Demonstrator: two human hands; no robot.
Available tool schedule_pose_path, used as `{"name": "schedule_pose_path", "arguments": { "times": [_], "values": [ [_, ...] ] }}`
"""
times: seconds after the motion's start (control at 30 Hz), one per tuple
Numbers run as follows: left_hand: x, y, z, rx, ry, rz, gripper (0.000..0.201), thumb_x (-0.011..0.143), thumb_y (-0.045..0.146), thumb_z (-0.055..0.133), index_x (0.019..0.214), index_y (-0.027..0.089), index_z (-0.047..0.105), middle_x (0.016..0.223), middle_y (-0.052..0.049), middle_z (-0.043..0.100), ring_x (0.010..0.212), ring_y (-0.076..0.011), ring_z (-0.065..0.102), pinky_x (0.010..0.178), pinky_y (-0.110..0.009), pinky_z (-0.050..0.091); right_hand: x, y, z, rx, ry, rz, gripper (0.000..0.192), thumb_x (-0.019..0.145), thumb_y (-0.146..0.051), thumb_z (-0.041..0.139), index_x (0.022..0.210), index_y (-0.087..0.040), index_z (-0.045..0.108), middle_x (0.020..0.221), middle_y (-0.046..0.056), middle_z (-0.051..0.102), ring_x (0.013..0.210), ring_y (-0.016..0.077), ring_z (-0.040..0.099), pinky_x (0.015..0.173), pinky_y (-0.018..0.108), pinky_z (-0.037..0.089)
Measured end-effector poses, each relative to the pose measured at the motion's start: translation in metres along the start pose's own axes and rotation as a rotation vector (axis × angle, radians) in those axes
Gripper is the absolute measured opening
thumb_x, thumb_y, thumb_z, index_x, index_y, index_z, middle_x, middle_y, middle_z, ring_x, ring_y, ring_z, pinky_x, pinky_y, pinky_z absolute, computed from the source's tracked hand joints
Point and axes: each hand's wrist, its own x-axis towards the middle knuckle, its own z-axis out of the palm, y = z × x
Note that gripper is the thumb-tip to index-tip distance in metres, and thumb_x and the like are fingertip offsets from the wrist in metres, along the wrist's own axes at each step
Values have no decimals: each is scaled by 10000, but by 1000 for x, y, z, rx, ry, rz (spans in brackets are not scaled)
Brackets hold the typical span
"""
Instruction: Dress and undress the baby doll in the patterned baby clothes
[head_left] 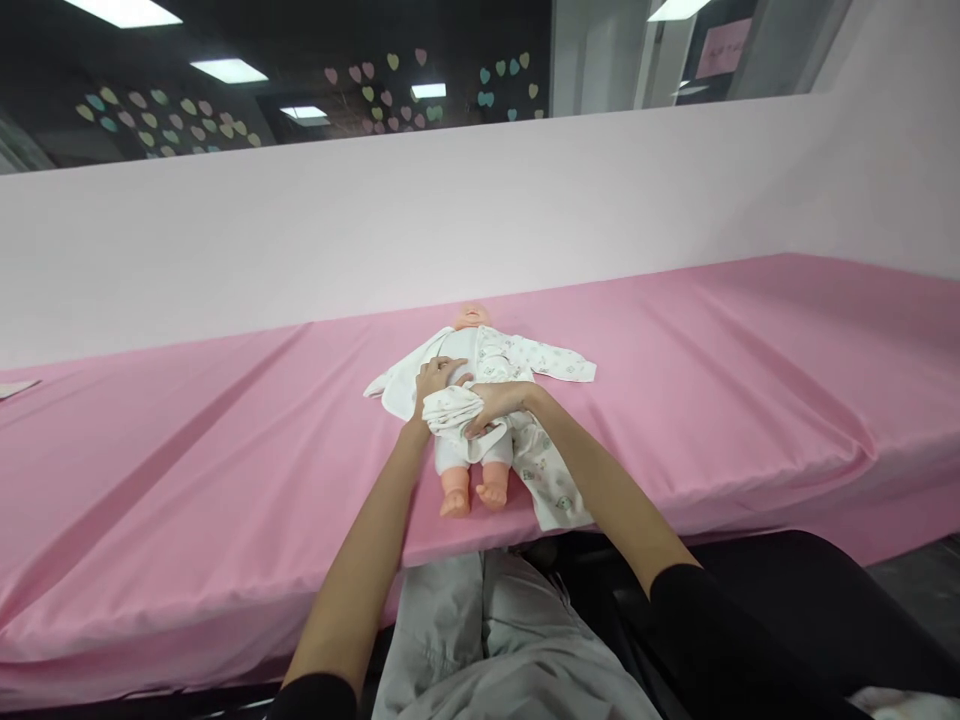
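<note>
A baby doll (454, 490) lies on its back on the pink cloth, head away from me and bare feet toward me. It has white clothing on its body. A white printed baby garment (555, 490) is spread around it, with one sleeve stretched out to the right. My left hand (437, 376) rests on the doll's belly with its fingers extended, and a bunched part of the garment lies against its wrist. My right hand (496, 400) grips that bunched fabric (450, 412) over the doll's hips. Part of the doll's middle is hidden by my hands.
Pink cloth (225, 480) with folds covers the table, whose front edge is just before my lap. A white wall (375, 220) rises behind it, below a dark window with heart stickers. A pale flat item (16, 388) lies at the far left.
</note>
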Motion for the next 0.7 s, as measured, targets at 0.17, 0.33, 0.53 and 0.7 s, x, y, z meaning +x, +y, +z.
{"name": "schedule_pose_path", "arguments": {
  "times": [0.17, 0.33, 0.53, 0.7],
  "values": [
    [31, 38, -6, -7, -233, 24, 325, 706, 405, 632, 1003, 280, 679, 965, -102, 595, 988, -323, 527, 892, -514, 363, -1, -4, 0, -60, 46, 57, 332, 549, -269, 757, 756, -145, 527, 599, -40, 571, 547, 96, 522, 505, 209, 421],
    [45, 101, -30, -573, -653, 184, 366, 728, 360, 627, 1087, 285, 632, 957, -46, 664, 875, -214, 620, 763, -317, 472, -9, -10, -1, -310, 253, 115, 599, 437, -304, 822, 963, -164, 573, 896, 33, 631, 889, 198, 577, 725, 261, 481],
    [22, 52, -52, -327, -274, 159, 429, 795, 143, 384, 1155, 235, 598, 961, -32, 668, 964, -190, 592, 934, -343, 399, -8, -5, -4, -104, 118, -25, 371, 530, -256, 785, 847, -159, 619, 744, -13, 631, 783, 149, 578, 661, 216, 461],
    [-15, -22, -38, -49, -142, 161, 400, 741, 199, 469, 1111, 210, 619, 1127, -86, 581, 1044, -229, 543, 928, -370, 418, -7, -3, -5, -24, 172, -43, 387, 505, -201, 789, 844, -153, 610, 760, -29, 636, 759, 128, 566, 685, 214, 451]
  ]
}}
